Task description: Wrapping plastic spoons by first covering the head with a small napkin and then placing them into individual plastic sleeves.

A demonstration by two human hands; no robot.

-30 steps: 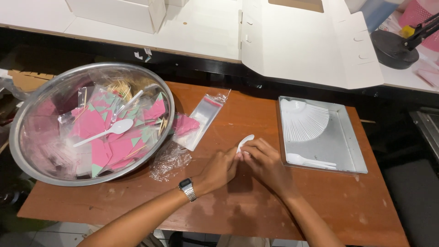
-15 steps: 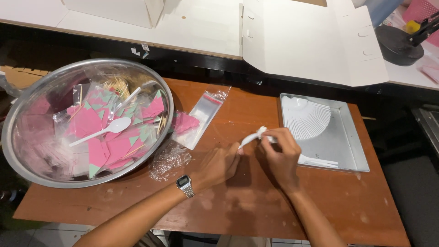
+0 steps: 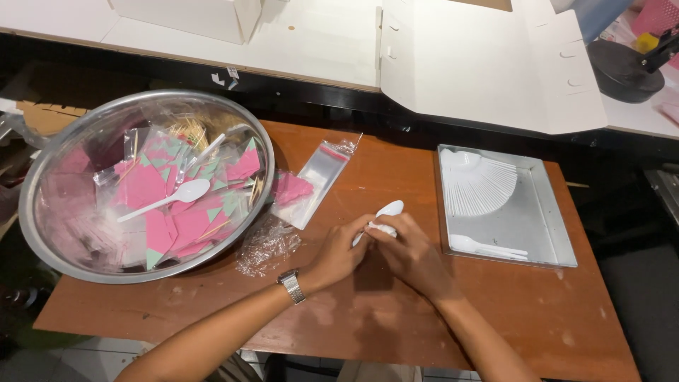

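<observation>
Table layout, seen from above

A large bowl (image 3: 42,212) sits at the table's (image 3: 495,311) left end with a spoon (image 3: 166,199) and packets lying in it. Right of the bowl lie a flat bag (image 3: 320,175) and, nearer the front edge, a crumpled wrapper (image 3: 267,244). A tray (image 3: 552,233) stands at the right end, a fanned stack of what seem to be spoons (image 3: 477,185) in its rear part. Between wrapper and tray, both hands, the left hand (image 3: 338,255) and the right hand (image 3: 410,256), meet around a small spoon (image 3: 387,211). Behind the table lies an opened box (image 3: 488,71).

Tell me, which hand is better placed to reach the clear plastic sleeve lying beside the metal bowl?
Probably the left hand: it lies nearer the clear plastic sleeve, on the bowl's side. The right hand sits towards the grey metal tray. Both touch the white plastic spoon.
</observation>
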